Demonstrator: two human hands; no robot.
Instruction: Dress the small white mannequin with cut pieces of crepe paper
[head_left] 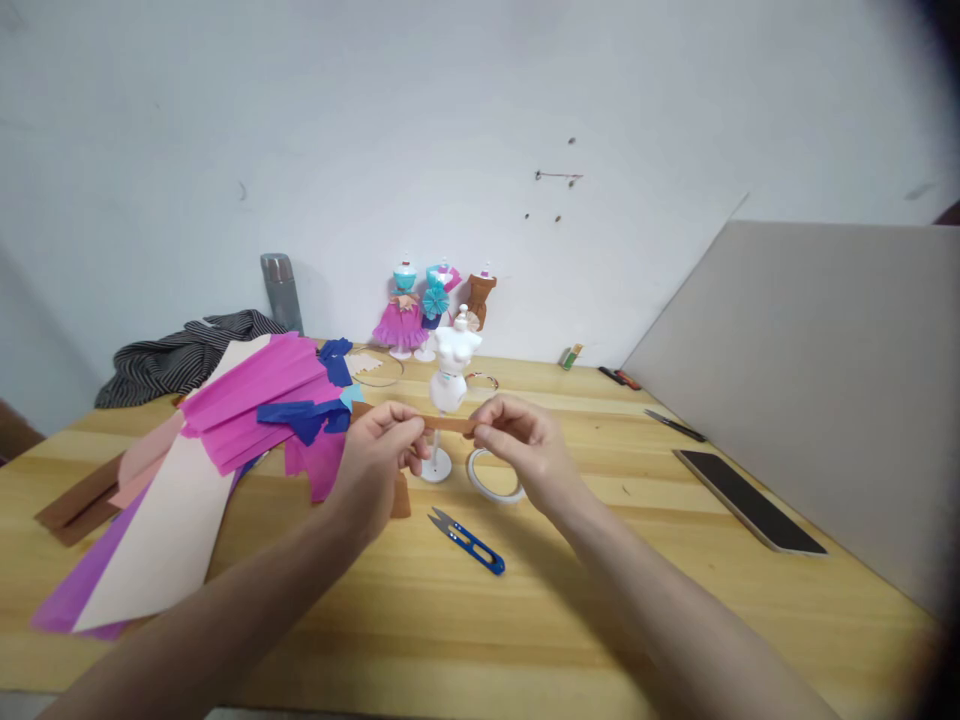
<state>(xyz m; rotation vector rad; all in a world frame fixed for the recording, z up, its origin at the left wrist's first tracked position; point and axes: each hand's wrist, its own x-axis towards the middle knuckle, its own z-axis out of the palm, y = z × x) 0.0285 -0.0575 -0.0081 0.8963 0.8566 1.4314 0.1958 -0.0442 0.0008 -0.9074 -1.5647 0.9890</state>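
Between my two hands a narrow brown paper strip (pixel 448 425) is stretched out level. My left hand (pixel 386 440) pinches its left end, and my right hand (pixel 521 440) pinches the other. Just behind the strip stands a small white mannequin (pixel 454 362) on a thin stand with a round base. A roll of white tape (pixel 472 474) lies on the table below my right hand. Nearer to me are blue thread snips (pixel 469 542), blades pointing left. A brown paper piece (pixel 402 497) lies partly hidden behind my left hand.
Pink crepe paper (pixel 255 395) and other coloured sheets spread over the left of the wooden table (pixel 585 620). Dressed mannequins (pixel 401 315) stand by the wall, with a grey flask (pixel 282 295) and striped cloth (pixel 180 360) farther left. A phone (pixel 750 500) lies right.
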